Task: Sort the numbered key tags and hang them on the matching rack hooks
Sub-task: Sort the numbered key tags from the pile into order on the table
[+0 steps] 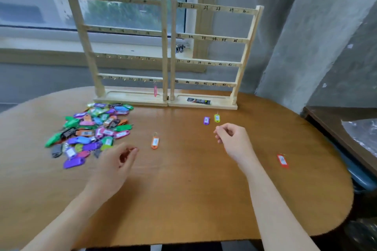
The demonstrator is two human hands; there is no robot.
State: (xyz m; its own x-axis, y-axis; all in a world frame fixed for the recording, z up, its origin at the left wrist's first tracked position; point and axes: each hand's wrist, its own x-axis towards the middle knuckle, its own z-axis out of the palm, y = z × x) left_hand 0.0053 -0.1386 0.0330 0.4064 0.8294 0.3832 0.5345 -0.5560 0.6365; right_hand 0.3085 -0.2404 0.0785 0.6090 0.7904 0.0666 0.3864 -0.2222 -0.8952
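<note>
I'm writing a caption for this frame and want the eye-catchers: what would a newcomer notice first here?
First, the bright pile of key tags heaped at the table's left, in front of the two wooden racks with handwritten numbers along their bars. One pink tag hangs from the left rack's bottom bar. A few single tags lie apart, such as the orange tag near the left hand and the red tag far right.
</note>
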